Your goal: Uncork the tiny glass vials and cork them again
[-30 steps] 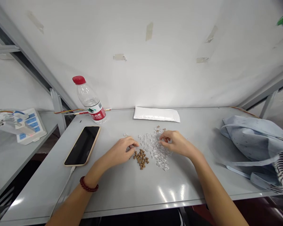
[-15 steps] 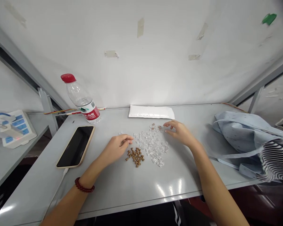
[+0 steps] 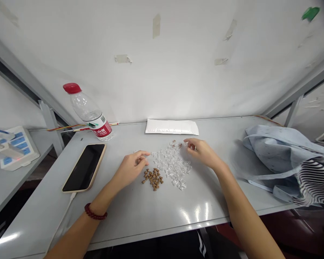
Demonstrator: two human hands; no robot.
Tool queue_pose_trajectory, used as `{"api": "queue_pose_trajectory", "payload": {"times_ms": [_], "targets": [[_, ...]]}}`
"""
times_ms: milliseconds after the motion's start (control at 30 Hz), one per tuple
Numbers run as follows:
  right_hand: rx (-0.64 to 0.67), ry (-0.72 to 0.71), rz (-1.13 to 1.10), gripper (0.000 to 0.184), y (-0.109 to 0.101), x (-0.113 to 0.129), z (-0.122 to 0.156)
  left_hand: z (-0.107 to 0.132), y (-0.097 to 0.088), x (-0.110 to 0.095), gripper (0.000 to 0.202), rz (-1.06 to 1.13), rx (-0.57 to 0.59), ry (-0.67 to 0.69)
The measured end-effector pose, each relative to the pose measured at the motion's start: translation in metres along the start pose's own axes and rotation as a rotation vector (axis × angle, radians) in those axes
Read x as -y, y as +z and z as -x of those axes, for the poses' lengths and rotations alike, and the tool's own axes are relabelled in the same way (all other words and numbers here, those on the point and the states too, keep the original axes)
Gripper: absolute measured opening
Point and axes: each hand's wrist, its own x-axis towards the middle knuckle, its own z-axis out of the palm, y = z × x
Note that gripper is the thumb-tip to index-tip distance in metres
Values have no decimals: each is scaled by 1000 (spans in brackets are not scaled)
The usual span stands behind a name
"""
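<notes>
Dozens of clear plastic pieces (image 3: 172,163) lay heaped on my grey table (image 3: 140,216), with brown pellets (image 3: 152,179) just beside them. My right hand (image 3: 201,153) curled narrowly at the heap's far edge, fingertips (image 3: 186,143) among the pieces, though I could not tell whether they held one. My loosely open left hand (image 3: 131,167) hovered near the pellets, while my phone (image 3: 83,167), a water bottle (image 3: 88,113) and a white packet (image 3: 172,126) sat farther off

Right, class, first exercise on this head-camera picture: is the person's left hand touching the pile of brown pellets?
Apart. The head view shows a narrow strip of bare grey table between the left hand and the nearest of the brown pellets.
</notes>
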Motion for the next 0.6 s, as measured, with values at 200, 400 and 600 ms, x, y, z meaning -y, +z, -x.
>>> {"api": "queue_pose_trajectory", "payload": {"times_ms": [200, 400, 600], "targets": [[41, -80, -267, 32, -1, 23, 3, 1, 3, 0, 31, 38, -16, 4], [169, 6, -586, 19, 18, 43, 9, 8, 6, -12, 29, 92, 32, 16], [195, -23, -664, 20, 36, 65, 18, 18, 15, -23, 28, 173, 114, 104]]}}
